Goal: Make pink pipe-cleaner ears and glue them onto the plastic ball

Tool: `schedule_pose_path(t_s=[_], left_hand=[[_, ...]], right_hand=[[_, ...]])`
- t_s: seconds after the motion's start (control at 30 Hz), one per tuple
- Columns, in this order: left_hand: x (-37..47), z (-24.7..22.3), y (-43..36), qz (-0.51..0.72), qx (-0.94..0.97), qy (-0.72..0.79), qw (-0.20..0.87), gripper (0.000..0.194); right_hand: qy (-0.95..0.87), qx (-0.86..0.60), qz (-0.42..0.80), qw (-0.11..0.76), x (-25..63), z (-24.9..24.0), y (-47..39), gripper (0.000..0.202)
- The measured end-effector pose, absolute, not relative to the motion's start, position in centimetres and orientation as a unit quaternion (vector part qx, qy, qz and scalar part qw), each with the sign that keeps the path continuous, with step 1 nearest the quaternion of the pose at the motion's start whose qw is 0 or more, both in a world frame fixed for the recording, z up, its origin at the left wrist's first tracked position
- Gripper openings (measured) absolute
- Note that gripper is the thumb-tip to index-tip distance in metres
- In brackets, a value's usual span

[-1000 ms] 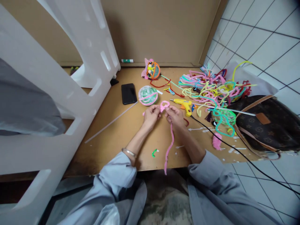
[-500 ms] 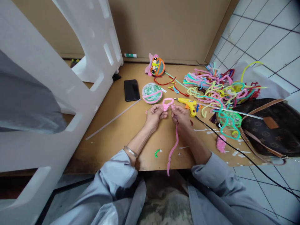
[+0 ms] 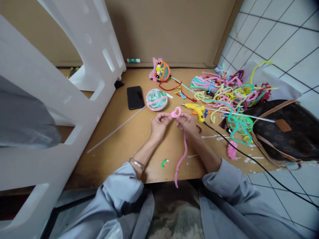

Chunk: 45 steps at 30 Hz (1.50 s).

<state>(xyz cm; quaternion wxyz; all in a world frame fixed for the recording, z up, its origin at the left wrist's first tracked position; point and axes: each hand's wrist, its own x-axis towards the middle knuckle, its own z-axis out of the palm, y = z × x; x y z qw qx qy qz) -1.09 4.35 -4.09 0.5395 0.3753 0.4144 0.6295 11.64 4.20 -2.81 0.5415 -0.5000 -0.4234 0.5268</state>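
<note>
A pink fuzzy strip [image 3: 184,151] is bent into a small loop at its top, and its long tail hangs down over the table's front edge. My left hand [image 3: 160,124] pinches the left side of the loop between thumb and fingers. On the loop's other side, my right hand [image 3: 186,123] is closed on the strip, with the tail coming out below it. Just beyond my hands lies a round green and white ball [image 3: 157,99] with pink strips across it. A yellow glue gun [image 3: 196,110] rests beside my right hand, nozzle pointing left.
A black phone [image 3: 135,97] and a thin pale stick [image 3: 116,129] lie left. Behind is a decorated ball with eyes [image 3: 162,71]. Tangled colored strips [image 3: 224,89] and a brown bag [image 3: 286,129] fill the right; a black cord [image 3: 231,145] crosses there. A white plastic frame [image 3: 99,43] stands left.
The pink loop has become smaller and rounder, and my hands have drawn closer together around it. The whole view has shifted slightly, with table objects now a little further left.
</note>
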Motion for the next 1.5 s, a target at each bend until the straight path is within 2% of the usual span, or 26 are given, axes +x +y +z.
schedule_pose_path(t_s=[0.3,0.7,0.93,1.2,1.37,1.5], left_hand=[[-1.0,-3.9,4.2,0.623,0.392,0.385,0.556,0.041],[-1.2,-3.6,4.1,0.6,0.371,0.331,0.627,0.038],[-1.4,-3.7,4.3,0.597,0.354,0.335,0.637,0.041],[-1.8,-3.4,4.3,0.559,0.349,0.325,0.678,0.041],[-2.1,-3.5,4.4,0.544,0.342,0.31,0.701,0.037],[-2.3,-3.3,4.4,0.529,0.358,0.313,0.703,0.04]], right_hand=[[-0.442,-0.47,0.532,0.548,11.2,-2.5,3.6,0.03],[-0.459,-0.459,0.524,0.552,11.4,-2.3,3.7,0.042],[-0.476,-0.42,0.545,0.547,11.6,-2.3,3.5,0.034],[-0.475,-0.423,0.528,0.563,11.7,-3.1,4.1,0.04],[-0.472,-0.417,0.554,0.544,11.9,-2.8,4.0,0.041],[-0.49,-0.444,0.525,0.536,12.0,-2.5,3.9,0.04]])
